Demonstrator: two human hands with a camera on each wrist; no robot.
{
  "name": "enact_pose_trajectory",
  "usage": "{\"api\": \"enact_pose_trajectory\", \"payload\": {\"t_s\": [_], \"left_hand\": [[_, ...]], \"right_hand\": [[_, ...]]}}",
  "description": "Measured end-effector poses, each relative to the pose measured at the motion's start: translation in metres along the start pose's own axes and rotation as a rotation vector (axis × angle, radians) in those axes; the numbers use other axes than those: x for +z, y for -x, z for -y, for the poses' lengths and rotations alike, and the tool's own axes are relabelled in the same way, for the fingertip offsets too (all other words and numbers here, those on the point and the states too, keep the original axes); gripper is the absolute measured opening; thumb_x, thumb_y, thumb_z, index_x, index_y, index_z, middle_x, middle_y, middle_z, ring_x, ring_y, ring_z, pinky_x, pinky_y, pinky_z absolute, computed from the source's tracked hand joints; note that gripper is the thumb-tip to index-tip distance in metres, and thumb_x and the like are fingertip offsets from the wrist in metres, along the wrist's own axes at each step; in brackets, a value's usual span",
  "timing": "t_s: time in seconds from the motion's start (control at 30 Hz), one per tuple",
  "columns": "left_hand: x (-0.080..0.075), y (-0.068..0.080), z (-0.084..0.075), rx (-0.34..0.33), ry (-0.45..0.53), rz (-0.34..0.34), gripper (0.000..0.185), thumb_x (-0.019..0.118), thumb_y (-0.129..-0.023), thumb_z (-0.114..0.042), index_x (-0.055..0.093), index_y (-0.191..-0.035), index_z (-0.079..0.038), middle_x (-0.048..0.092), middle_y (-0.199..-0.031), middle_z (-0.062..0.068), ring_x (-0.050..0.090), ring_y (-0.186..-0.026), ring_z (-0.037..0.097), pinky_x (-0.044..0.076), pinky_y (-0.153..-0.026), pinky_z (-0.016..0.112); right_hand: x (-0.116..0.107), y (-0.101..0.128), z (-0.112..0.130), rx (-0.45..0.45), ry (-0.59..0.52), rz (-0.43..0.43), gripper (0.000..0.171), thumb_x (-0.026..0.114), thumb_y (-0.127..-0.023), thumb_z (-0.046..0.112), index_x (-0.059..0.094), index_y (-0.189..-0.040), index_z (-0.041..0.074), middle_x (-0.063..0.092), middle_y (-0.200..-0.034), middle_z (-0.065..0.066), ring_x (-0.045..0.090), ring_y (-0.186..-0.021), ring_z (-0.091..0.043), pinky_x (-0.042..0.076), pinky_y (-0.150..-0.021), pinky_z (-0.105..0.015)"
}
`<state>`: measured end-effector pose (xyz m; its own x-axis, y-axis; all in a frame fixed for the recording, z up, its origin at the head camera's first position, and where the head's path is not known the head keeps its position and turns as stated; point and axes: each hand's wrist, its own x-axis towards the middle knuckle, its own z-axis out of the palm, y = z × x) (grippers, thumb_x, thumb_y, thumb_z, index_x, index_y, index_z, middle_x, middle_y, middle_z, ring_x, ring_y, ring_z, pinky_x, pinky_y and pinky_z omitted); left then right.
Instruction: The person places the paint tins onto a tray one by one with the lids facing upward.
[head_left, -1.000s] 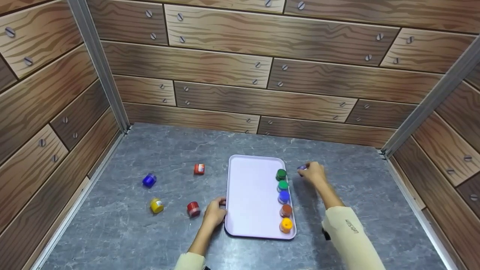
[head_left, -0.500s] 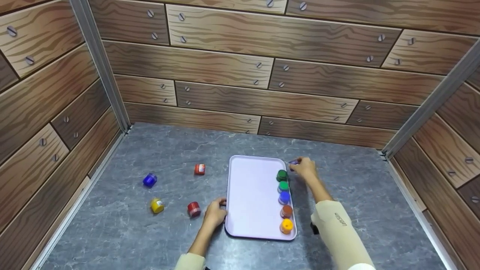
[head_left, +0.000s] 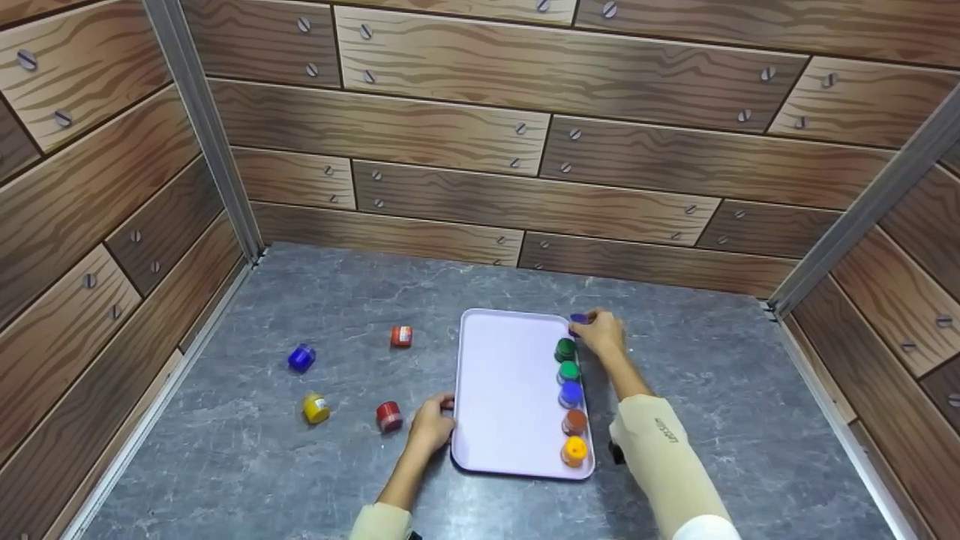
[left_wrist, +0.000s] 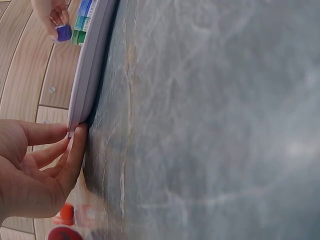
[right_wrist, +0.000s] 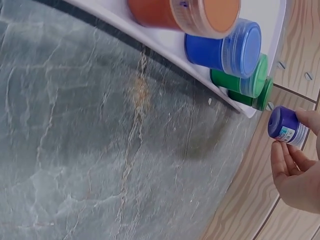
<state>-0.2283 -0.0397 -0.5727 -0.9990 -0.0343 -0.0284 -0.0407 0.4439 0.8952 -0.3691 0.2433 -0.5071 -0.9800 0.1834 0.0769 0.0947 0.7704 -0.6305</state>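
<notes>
A pale pink tray (head_left: pixel 504 390) lies on the grey stone-patterned tabletop. Along its right edge stands a row of small paint jars: dark green (head_left: pixel 565 349), green (head_left: pixel 568 371), blue (head_left: pixel 570 394), brown (head_left: pixel 574 421), yellow (head_left: pixel 574 451). My right hand (head_left: pixel 598 331) pinches a small purple-blue jar (right_wrist: pixel 284 125) above the tray's far right corner, just past the dark green jar (right_wrist: pixel 257 99). My left hand (head_left: pixel 432 423) touches the tray's left edge (left_wrist: pixel 84 95) with its fingertips, thumb and fingers lightly curled.
Left of the tray lie loose jars: a blue one (head_left: pixel 301 358), a yellow one (head_left: pixel 315 408), a red one (head_left: pixel 388 415) close to my left hand, and an orange-red one (head_left: pixel 401 336). Wood-patterned walls enclose the table on three sides.
My right hand has carried the purple-blue jar leftward from the table right of the tray to the tray's far right corner. The left hand has stayed at the tray's edge.
</notes>
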Motion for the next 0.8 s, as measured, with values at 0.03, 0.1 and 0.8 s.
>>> {"api": "enact_pose_trajectory", "payload": {"t_s": [0.03,0.1,0.8], "left_hand": [[0.0,0.0,0.0,0.001,-0.007,-0.002,0.046,0.053,-0.066,0.011,0.059,-0.111,0.006,0.063,-0.095,0.01,0.057,-0.087,0.026,0.048,-0.069,0.033],[-0.001,0.0,0.0,0.009,-0.024,-0.009,0.046,0.054,-0.065,0.011,0.06,-0.11,0.006,0.063,-0.095,0.01,0.057,-0.09,0.027,0.045,-0.075,0.036],[-0.001,0.002,-0.001,0.031,-0.02,-0.012,0.046,0.052,-0.064,0.012,0.06,-0.109,0.006,0.063,-0.094,0.011,0.057,-0.085,0.027,0.046,-0.072,0.035]], "right_hand": [[0.001,-0.001,0.001,0.001,-0.01,0.002,0.041,0.069,-0.078,0.021,0.06,-0.104,-0.009,0.062,-0.096,-0.022,0.057,-0.091,-0.036,0.045,-0.078,-0.043],[0.004,-0.002,0.002,0.002,-0.032,0.01,0.04,0.068,-0.079,0.021,0.059,-0.105,-0.009,0.062,-0.097,-0.022,0.057,-0.091,-0.035,0.046,-0.078,-0.043],[0.035,-0.002,-0.006,-0.052,-0.103,-0.021,0.035,0.07,-0.078,0.013,0.059,-0.103,-0.008,0.061,-0.097,-0.022,0.057,-0.091,-0.034,0.046,-0.08,-0.042]]}}
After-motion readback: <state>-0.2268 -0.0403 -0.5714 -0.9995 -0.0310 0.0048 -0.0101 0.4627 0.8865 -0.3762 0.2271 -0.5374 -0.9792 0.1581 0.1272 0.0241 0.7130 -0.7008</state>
